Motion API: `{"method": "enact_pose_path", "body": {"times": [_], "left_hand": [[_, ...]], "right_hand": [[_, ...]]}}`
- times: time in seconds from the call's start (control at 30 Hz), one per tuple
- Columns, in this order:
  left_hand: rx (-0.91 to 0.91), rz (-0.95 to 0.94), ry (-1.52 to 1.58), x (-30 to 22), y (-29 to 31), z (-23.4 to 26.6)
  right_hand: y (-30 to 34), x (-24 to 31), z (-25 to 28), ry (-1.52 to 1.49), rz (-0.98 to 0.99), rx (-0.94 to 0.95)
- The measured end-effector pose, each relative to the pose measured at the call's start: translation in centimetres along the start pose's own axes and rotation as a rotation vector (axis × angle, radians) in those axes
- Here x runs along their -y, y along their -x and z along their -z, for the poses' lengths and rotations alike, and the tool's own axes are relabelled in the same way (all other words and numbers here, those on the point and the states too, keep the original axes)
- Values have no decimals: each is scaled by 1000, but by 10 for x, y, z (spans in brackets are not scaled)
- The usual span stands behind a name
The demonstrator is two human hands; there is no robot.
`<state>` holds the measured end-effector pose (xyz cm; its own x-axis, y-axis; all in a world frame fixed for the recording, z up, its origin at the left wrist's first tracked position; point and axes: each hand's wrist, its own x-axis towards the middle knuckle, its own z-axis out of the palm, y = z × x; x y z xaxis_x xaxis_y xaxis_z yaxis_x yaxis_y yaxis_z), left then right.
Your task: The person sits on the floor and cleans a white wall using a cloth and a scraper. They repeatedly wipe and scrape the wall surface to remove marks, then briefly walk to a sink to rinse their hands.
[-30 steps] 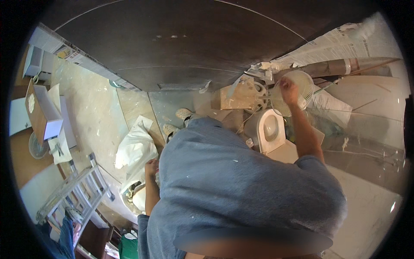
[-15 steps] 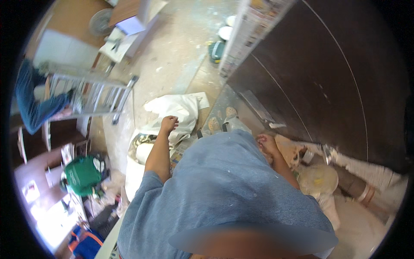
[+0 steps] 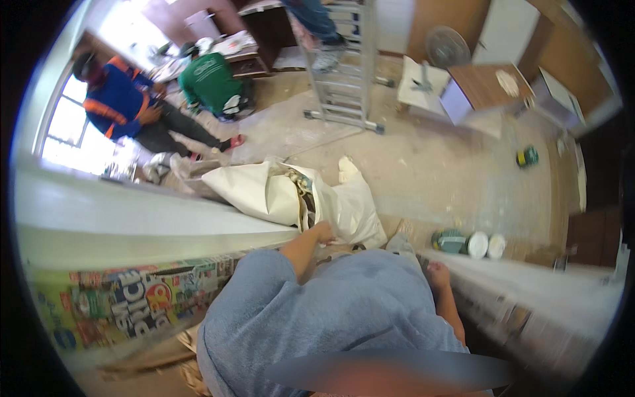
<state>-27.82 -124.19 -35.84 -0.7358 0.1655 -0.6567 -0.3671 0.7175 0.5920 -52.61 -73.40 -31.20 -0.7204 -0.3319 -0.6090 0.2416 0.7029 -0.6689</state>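
Observation:
My left hand, loosely curled and empty, hangs in front of my body beside a large white sack or sheet. Whether it touches the sack I cannot tell. Out of the sack's fold peek crumpled, mixed pieces. On the other side my right hand hangs with its fingers bent in, close to a newspaper-covered wall edge; nothing shows in it. One light-coloured shoe is visible past my blue shirt.
A green can and white-lidded tubs stand ahead right. Farther off are a metal ladder bearing a person's jeans-clad leg, a fan and a wood-topped box. Two people, in green and blue-orange, are at far left.
My view has turned left, away from the dark panel. The ladder, the co-workers and the white sack now lie ahead, and newspaper-covered wall edges are at both sides.

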Motion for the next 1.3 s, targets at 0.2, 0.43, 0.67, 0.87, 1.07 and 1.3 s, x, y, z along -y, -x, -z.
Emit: {"method": "enact_pose_path", "body": {"times": [0.2,0.43,0.67,0.87,1.07,1.3], "left_hand": [[-349,726,613,-20,43,-20],[-661,799,965,-128,-4,-48],[-575,681,904,-151,-69,51],[-225,620,969,-48,-170,168],[-165,459,927,-49,-253,353],[-28,337,632,-92,-358,469]], "right_hand": [[-110,141,65,511,-63,363],[-274,227,138,302,72,156],[-304,271,110,155,158,313],[-306,193,164,701,200,367],[-298,162,265,256,-39,-333],[-218,185,237,62,-151,-461]]}}
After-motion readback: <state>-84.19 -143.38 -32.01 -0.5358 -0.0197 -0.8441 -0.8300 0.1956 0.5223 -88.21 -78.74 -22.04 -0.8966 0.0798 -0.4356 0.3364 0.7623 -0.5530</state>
